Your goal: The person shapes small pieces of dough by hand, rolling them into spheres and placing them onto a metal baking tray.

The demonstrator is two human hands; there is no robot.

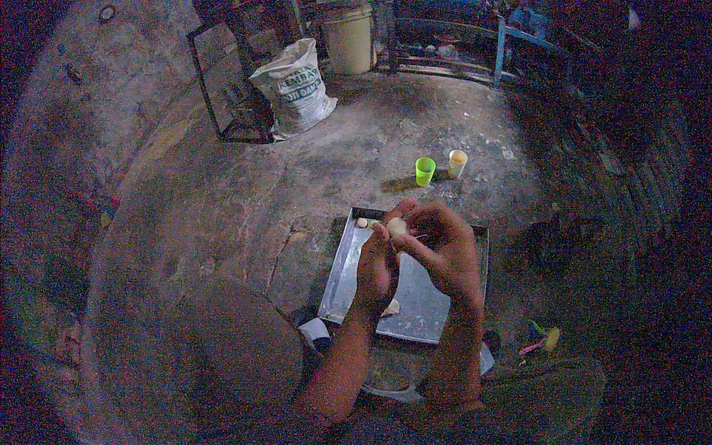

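Observation:
Both my hands are raised over a shallow metal tray (423, 304) on the floor. A small pale, dough-like lump (397, 226) is pinched between them. My left hand (378, 263) has its fingers closed against the lump's left side. My right hand (449, 248) curls over from the right, thumb and fingertips on the same lump. In the tray's far left corner sits a smaller pale ball (362, 222). Another pale piece (391, 308) lies near the tray's front side, partly hidden by my left wrist. The lump's exact kind is hard to make out in the dim light.
Beyond the tray stand a green cup (425, 172) and a whitish cup (457, 164). Farther back are a white printed sack (297, 93), a dark frame (222, 89), a beige bucket (350, 41) and a blue rack (500, 52). Small colourful items (545, 339) lie at the right.

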